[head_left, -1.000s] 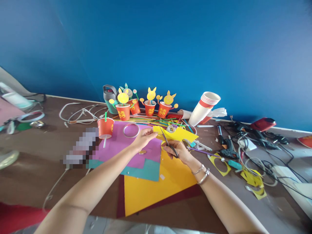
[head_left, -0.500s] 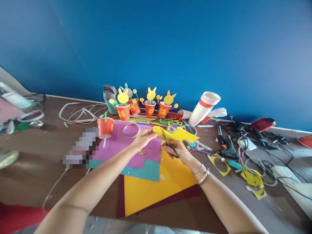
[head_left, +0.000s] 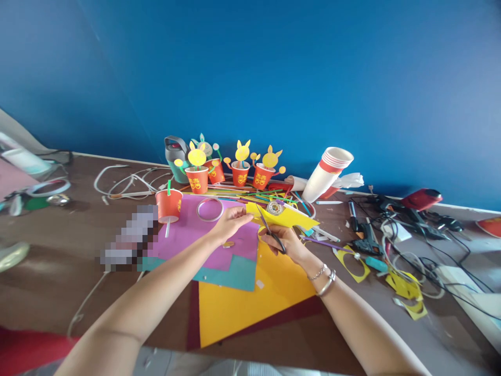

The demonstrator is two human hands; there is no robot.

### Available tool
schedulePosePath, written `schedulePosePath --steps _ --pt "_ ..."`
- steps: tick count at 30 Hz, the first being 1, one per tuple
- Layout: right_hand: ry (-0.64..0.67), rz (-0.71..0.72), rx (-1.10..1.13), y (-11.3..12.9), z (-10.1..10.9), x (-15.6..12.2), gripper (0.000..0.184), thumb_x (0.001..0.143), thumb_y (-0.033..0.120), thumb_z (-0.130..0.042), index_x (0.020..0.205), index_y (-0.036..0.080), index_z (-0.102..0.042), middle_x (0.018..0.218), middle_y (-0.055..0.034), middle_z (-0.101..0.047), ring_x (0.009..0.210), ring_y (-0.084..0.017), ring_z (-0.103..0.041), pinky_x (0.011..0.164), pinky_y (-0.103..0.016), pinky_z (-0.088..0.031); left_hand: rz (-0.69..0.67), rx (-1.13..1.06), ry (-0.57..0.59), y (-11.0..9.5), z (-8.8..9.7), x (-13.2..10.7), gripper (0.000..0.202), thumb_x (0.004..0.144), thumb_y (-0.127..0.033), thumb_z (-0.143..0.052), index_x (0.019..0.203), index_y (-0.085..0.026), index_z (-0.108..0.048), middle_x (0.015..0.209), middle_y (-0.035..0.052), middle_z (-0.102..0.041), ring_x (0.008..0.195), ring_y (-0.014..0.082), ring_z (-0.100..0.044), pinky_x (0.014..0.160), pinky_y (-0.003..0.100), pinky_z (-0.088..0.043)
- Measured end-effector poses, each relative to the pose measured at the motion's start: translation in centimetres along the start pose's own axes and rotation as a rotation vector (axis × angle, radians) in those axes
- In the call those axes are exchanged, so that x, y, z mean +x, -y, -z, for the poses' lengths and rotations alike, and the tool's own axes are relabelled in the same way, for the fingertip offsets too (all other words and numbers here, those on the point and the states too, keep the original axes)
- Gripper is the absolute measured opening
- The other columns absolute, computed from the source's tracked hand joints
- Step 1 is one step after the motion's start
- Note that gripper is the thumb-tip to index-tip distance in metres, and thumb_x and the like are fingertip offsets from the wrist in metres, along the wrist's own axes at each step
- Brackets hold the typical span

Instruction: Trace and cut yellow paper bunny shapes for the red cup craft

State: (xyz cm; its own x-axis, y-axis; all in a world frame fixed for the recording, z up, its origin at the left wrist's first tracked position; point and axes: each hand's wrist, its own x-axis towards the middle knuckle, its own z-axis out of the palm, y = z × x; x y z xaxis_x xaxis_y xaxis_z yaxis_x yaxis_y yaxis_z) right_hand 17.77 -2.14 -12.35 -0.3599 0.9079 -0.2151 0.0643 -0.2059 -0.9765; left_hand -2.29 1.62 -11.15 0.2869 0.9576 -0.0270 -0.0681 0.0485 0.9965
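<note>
My left hand [head_left: 230,221] pinches the left edge of a small yellow paper sheet [head_left: 287,215] held just above the table. My right hand [head_left: 287,244] grips a pair of dark scissors [head_left: 269,230], whose blades point up and left into that yellow paper. Under both hands lie a purple sheet [head_left: 195,235], a teal sheet [head_left: 238,271] and a large yellow sheet [head_left: 250,297]. A tape ring [head_left: 210,209] rests on the purple sheet beside my left hand.
Red paper cups with yellow cut-out toppers [head_left: 240,169] stand at the back by a grey jug [head_left: 175,154]. A leaning stack of cups [head_left: 326,172] is at right. A glue gun [head_left: 366,237], cables [head_left: 422,230] and yellow scraps [head_left: 407,295] crowd the right. A lone red cup [head_left: 169,203] stands left.
</note>
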Motion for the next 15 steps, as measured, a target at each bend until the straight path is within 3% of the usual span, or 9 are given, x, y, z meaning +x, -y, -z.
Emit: schedulePosePath --steps 15 --pt "-0.002 0.0 0.016 0.16 -0.03 -0.11 0.044 0.063 0.05 -0.081 0.086 0.014 -0.07 0.048 0.0069 -0.048 0.04 -0.006 -0.039 0.04 -0.021 -0.028 -0.002 -0.001 0.041 0.05 0.13 0.04 0.042 0.065 -0.053 -0.078 0.085 -0.016 -0.073 0.087 0.0068 -0.074 0.088 0.0242 -0.067 0.084 0.035 -0.048"
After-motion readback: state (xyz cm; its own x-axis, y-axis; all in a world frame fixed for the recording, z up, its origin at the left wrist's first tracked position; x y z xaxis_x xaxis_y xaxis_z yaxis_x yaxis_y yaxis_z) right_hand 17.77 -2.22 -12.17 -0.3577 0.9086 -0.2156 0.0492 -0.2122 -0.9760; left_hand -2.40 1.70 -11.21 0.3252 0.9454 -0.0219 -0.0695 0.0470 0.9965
